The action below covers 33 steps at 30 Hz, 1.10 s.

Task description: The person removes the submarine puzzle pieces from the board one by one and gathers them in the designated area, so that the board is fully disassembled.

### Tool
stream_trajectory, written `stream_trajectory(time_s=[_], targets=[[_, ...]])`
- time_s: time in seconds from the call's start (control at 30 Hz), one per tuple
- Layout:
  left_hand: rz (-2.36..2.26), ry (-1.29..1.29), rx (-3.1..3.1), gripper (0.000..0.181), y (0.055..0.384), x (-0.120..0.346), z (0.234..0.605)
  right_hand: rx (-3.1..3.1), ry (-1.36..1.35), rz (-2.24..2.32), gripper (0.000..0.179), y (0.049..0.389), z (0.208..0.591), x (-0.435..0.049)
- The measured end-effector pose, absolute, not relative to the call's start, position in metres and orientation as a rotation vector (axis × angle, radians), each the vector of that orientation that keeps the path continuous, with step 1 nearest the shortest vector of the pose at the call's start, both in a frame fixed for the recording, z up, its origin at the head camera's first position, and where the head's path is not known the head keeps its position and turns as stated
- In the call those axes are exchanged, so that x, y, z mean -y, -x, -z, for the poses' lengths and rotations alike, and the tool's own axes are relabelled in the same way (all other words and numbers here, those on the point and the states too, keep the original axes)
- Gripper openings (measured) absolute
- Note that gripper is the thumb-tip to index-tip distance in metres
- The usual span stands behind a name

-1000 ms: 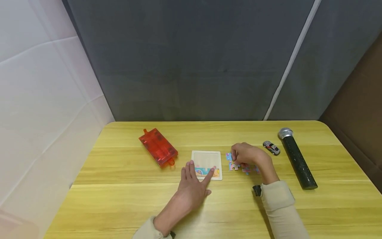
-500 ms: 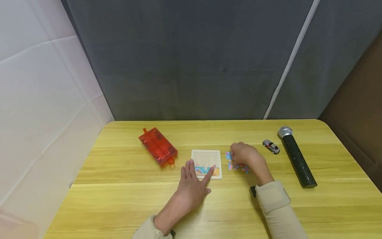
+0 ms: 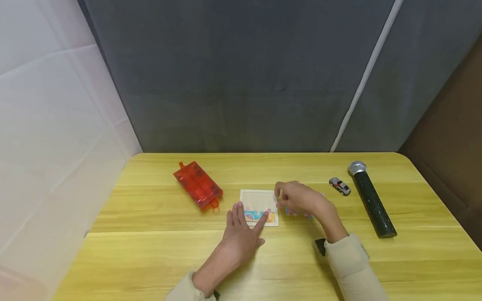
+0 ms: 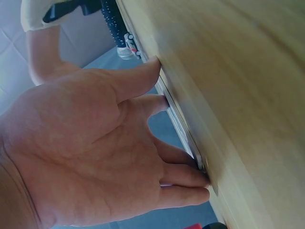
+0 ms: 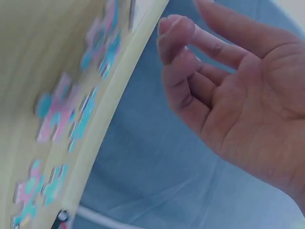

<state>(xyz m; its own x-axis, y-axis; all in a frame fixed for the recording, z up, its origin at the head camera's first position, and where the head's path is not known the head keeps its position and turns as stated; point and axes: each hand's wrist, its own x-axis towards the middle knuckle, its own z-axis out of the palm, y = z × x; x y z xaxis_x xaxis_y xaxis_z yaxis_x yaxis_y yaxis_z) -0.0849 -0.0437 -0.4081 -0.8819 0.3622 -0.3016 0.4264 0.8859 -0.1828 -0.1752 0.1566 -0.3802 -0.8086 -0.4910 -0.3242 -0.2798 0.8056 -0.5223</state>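
A square pale puzzle tray (image 3: 259, 191) lies mid-table, with joined puzzle pieces (image 3: 254, 215) in teal and orange along its near edge. My left hand (image 3: 241, 240) rests its straight, spread fingers on the tray's near side. In the left wrist view, that hand's fingertips (image 4: 202, 181) touch the tray edge. My right hand (image 3: 301, 198) hovers at the tray's right edge with bent fingers. Whether it pinches a piece is not visible; the right wrist view cuts off its thumb tip. Under and beside it lie several loose pink and blue puzzle pieces (image 5: 59, 109).
A red translucent case (image 3: 198, 186) lies to the tray's left. On the right are a small silver toy car (image 3: 340, 186) and a black microphone (image 3: 373, 200). A grey cloth wall (image 3: 233, 83) stands behind the table.
My right hand has moved left from the loose pieces to the tray's right edge, and its fingers have spread somewhat. The left hand stays on the tray.
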Motion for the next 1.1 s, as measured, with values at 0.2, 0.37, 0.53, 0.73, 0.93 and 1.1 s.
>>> stream_trajectory(time_s=[0.2, 0.37, 0.53, 0.73, 0.93, 1.1], targets=[[0.338, -0.579, -2.783, 0.067, 0.085, 0.045, 0.409, -2.602, 0.749, 0.466, 0.019, 0.159, 0.389, -0.131], [0.342, -0.575, -2.764, 0.066, 0.085, 0.044, 0.408, -2.648, 0.741, 0.406, 0.025, 0.155, 0.396, -0.12], [0.378, -0.579, -2.777, 0.074, 0.082, 0.043, 0.406, -2.637, 0.693, 0.457, 0.023, 0.155, 0.4, -0.121], [0.272, -0.645, -2.748, 0.085, 0.076, 0.039, 0.401, -2.607, 0.67, 0.499, 0.025, 0.158, 0.403, -0.122], [0.213, -0.611, -2.713, 0.087, 0.072, 0.034, 0.404, -2.636, 0.658, 0.501, 0.028, 0.157, 0.402, -0.121], [0.332, -0.595, -2.742, 0.088, 0.069, 0.029, 0.41, -2.68, 0.641, 0.458, 0.026, 0.156, 0.401, -0.12]])
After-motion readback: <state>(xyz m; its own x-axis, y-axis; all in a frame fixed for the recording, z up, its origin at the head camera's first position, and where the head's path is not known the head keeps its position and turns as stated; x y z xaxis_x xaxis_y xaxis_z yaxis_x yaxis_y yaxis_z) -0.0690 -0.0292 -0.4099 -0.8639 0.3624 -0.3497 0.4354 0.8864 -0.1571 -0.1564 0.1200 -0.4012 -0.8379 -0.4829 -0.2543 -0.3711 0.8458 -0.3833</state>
